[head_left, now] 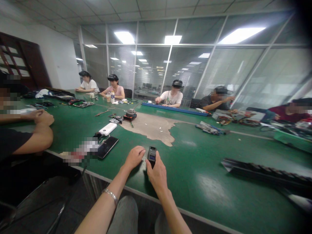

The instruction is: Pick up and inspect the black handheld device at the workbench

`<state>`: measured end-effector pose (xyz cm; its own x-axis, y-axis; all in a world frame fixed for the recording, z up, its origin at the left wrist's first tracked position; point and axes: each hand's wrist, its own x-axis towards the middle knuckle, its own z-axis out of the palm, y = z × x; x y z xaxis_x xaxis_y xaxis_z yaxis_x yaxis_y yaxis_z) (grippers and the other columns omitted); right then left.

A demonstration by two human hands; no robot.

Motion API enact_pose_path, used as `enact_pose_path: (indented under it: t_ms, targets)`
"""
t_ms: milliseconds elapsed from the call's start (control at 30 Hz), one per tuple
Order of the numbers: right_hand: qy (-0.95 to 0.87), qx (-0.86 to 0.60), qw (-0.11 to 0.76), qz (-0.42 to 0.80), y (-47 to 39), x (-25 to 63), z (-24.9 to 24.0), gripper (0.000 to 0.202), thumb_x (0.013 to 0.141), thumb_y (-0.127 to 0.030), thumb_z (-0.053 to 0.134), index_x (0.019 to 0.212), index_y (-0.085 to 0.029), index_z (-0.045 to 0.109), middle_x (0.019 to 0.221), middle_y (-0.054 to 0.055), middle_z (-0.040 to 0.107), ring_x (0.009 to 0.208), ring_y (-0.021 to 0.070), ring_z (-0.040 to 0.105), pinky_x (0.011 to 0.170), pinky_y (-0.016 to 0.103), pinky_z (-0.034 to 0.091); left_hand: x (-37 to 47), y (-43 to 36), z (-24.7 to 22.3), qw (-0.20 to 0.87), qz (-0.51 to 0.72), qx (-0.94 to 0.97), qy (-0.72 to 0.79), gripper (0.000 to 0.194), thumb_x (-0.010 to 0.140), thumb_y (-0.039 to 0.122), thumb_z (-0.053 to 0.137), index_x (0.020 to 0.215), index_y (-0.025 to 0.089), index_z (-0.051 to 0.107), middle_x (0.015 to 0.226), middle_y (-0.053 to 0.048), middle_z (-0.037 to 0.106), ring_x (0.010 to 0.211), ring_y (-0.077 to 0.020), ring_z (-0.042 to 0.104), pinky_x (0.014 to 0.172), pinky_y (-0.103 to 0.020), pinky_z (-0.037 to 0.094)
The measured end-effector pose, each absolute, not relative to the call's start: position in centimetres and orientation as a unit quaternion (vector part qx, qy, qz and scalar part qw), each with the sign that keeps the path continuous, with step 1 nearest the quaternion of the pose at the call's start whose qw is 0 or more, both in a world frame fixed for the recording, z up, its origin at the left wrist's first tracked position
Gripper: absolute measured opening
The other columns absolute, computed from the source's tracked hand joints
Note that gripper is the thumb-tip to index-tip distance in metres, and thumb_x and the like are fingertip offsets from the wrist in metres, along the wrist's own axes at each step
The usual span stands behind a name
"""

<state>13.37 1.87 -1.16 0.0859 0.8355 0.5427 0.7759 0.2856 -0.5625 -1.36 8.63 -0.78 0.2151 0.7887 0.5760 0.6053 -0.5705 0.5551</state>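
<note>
A small black handheld device with a little screen (152, 154) stands out above the green tabletop. The thumb and fingers of my right hand (157, 172) wrap around its lower part. Just left of it, my left hand (135, 158) rests at the table with its fingers curled in. Its palm side is hidden, so I cannot make out whether anything is inside. The two hands are close together but apart. A black smartphone (108, 147) lies to the left of my left hand, with a white power bank (108, 129) beyond it.
A brown sheet (148, 126) with ragged edges lies ahead on the green table (195, 156). Long black parts (263, 175) lie at right, near a green basket (292, 139). Several people sit around the table; one person's arm (36, 133) rests at left.
</note>
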Motion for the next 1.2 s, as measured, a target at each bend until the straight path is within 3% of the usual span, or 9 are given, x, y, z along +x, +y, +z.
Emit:
enact_pose_path:
  t_ms: [233, 633, 867, 1200]
  targets:
    - [-0.644, -0.624, 0.444, -0.001, 2.3, 12.1, -1.1, 0.088, 0.083, -0.049, 0.053, 0.146, 0.003, 0.018, 0.144, 0.027, 0.036, 0.131, 0.0342, 0.040, 0.103, 0.044, 0.037, -1.4, 8.7, -0.9, 0.112, 0.432, 0.773, 0.451, 0.028, 0.092, 0.028, 0.043, 0.096, 0.018, 0.070, 0.101, -0.007, 0.070, 0.098, -0.0168, 0.062, 0.094, -0.030, 0.048]
    - [-0.646, -0.658, 0.384, -0.048, 1.8, 12.1, -1.0, 0.072, 0.090, -0.047, 0.044, 0.141, 0.002, 0.031, 0.120, 0.025, 0.059, 0.108, 0.0319, 0.057, 0.091, 0.042, 0.041, -1.4, 8.8, -0.8, 0.111, 0.430, 0.771, 0.457, 0.030, 0.093, 0.030, 0.042, 0.096, 0.019, 0.070, 0.102, -0.007, 0.070, 0.099, -0.0169, 0.063, 0.094, -0.030, 0.049]
    - [-0.631, -0.646, 0.429, -0.008, 2.0, 12.2, 0.3, 0.077, 0.088, -0.050, 0.047, 0.141, 0.004, 0.032, 0.124, 0.026, 0.056, 0.114, 0.0332, 0.054, 0.094, 0.042, 0.040, -1.4, 8.4, -0.4, 0.115, 0.430, 0.771, 0.455, 0.030, 0.093, 0.029, 0.042, 0.097, 0.018, 0.070, 0.103, -0.008, 0.070, 0.099, -0.0180, 0.062, 0.094, -0.032, 0.048]
    - [-0.608, -0.628, 0.486, -0.015, 2.5, 16.4, 3.9, 0.075, 0.087, -0.053, 0.047, 0.145, -0.008, 0.029, 0.135, 0.019, 0.050, 0.121, 0.0294, 0.049, 0.099, 0.041, 0.038, -1.4, 8.7, -0.9, 0.115, 0.436, 0.769, 0.453, 0.028, 0.092, 0.030, 0.044, 0.097, 0.020, 0.070, 0.103, -0.006, 0.070, 0.100, -0.0180, 0.062, 0.096, -0.033, 0.048]
